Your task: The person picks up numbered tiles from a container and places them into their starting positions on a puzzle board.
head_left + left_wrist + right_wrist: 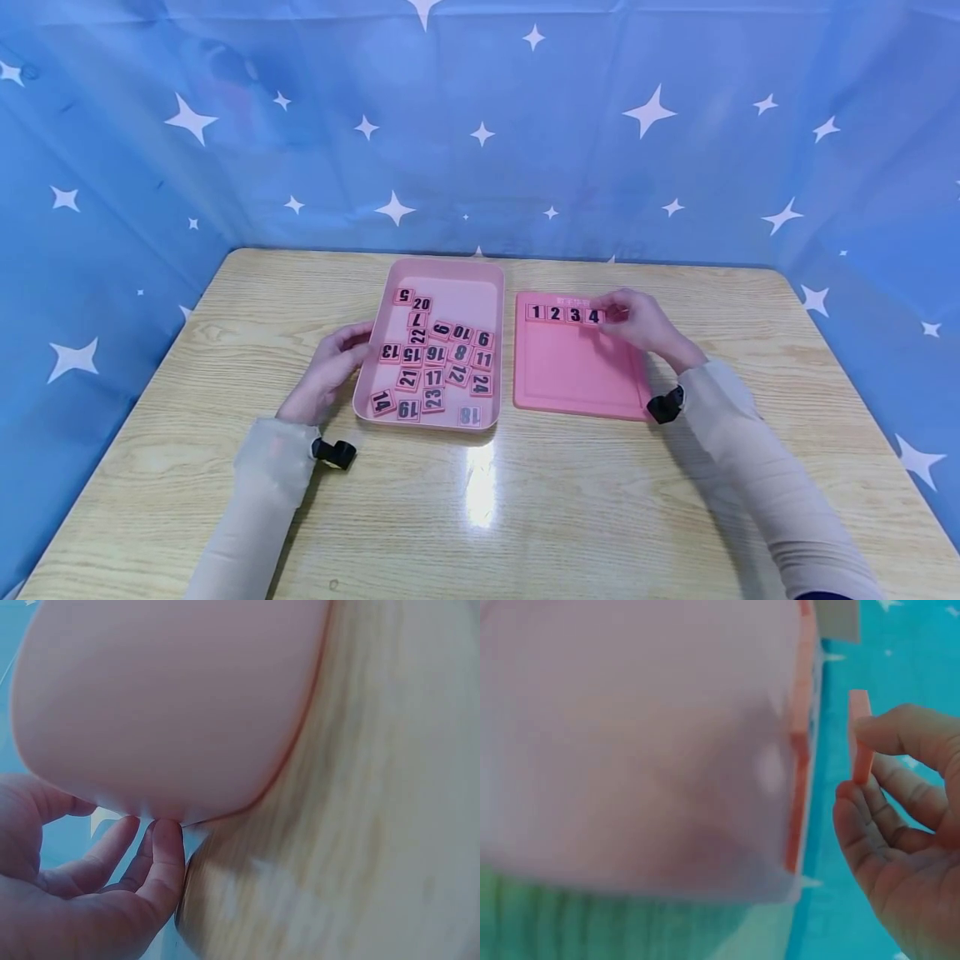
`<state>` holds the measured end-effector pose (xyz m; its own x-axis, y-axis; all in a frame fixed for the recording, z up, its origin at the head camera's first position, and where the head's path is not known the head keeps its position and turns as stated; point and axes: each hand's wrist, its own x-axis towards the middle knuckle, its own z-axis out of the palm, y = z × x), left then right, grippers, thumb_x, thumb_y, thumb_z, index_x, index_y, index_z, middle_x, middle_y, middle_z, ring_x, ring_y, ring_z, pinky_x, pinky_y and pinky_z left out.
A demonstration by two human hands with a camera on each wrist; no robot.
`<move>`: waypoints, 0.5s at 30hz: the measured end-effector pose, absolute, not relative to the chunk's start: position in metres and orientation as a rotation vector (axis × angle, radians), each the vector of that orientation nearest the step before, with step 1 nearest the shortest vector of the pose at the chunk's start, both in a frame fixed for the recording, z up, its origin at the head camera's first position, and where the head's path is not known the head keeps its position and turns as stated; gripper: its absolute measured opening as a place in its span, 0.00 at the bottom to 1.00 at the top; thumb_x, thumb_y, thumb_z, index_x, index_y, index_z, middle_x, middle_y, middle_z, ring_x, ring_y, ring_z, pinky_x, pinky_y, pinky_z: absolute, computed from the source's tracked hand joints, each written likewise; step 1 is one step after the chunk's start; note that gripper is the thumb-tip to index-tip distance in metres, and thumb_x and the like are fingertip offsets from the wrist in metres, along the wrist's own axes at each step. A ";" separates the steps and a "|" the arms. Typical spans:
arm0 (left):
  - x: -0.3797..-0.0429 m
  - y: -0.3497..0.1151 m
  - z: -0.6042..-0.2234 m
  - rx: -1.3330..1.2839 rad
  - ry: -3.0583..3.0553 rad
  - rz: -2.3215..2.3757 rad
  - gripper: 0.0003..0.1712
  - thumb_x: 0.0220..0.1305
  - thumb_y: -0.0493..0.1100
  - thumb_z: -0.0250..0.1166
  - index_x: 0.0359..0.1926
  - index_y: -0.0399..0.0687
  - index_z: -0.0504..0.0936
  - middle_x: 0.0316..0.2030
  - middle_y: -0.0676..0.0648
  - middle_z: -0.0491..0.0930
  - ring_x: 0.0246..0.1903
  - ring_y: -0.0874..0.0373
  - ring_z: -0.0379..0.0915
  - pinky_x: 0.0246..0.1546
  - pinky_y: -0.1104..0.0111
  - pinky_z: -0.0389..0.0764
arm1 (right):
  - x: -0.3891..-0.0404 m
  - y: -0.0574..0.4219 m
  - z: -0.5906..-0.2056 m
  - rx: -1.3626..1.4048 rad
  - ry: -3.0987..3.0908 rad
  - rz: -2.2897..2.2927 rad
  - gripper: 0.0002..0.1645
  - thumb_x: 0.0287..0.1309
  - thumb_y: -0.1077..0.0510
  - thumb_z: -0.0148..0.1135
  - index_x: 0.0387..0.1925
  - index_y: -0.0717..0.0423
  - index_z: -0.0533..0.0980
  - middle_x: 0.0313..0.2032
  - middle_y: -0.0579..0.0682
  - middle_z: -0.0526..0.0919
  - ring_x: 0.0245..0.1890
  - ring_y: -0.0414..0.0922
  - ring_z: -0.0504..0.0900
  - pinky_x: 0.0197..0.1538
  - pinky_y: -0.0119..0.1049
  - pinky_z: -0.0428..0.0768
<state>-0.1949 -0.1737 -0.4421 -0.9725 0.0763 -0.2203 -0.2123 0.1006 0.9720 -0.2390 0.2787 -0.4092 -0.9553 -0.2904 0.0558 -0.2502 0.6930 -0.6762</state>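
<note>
Tile 4 [593, 317] is pinched at its right side between thumb and fingers of the right hand [637, 321], a narrow grip. It is held beside tile 3 [574, 315], near the far edge of the pink board [581, 375]; in the right-wrist view a gap is seen between held tile and board. Tiles 1 [536, 312] and 2 [555, 313] are lined up before it, from the board's far-left corner. Board is set near the bench's [420, 517] far edge, right of the pink tray [450, 287].

Left hand [330, 367] is placed at the tray's left edge: fingers loosely bent, tips touching the outer wall, nothing pinched.

Step in hand, as judged: tile 4 being set into the row. Next move seems to call for it to be squared against 3, pressed flat and released; tile 5 [403, 297], upside down by the tray's far-left corner, would then be wanted.

Writing: black numerals on pink tiles. In the tray 5, 7, 8 and 10–24 can be read, many turned; 6 and 9 are easily confused. Tile 18 [469, 416], near-right corner, is washed out. Pale characters [573, 301] are printed along the board's far edge, partly covered, too small to be read surely. No brand can be made out.
</note>
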 end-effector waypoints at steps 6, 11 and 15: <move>-0.195 -0.173 -0.442 -0.142 2.163 1.974 0.29 0.61 0.30 0.54 0.64 0.30 0.63 0.55 0.34 0.67 0.43 0.62 0.70 0.44 0.77 0.74 | -0.241 0.288 -0.417 -0.422 2.866 -1.078 0.20 0.48 0.71 0.64 0.47 0.73 0.76 0.40 0.64 0.76 0.39 0.55 0.76 0.41 0.34 0.76; -0.195 -0.174 -0.442 -0.162 2.164 1.965 0.29 0.60 0.30 0.54 0.64 0.32 0.63 0.56 0.36 0.67 0.43 0.62 0.70 0.45 0.77 0.74 | -0.241 0.291 -0.420 -0.418 2.859 -1.076 0.19 0.49 0.71 0.64 0.46 0.73 0.76 0.40 0.64 0.76 0.39 0.55 0.76 0.39 0.31 0.76; -0.195 -0.173 -0.442 -0.160 2.169 1.961 0.29 0.61 0.30 0.54 0.64 0.32 0.63 0.56 0.35 0.67 0.44 0.61 0.69 0.44 0.77 0.74 | -0.242 0.291 -0.422 -0.425 2.861 -1.078 0.16 0.50 0.72 0.63 0.44 0.73 0.77 0.40 0.64 0.76 0.39 0.57 0.76 0.40 0.34 0.77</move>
<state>-0.1945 -0.1734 -0.4416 -0.9715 0.0619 -0.2289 -0.2215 0.1078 0.9692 -0.2422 0.2907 -0.4221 -0.9606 -0.2741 0.0459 -0.2361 0.7182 -0.6545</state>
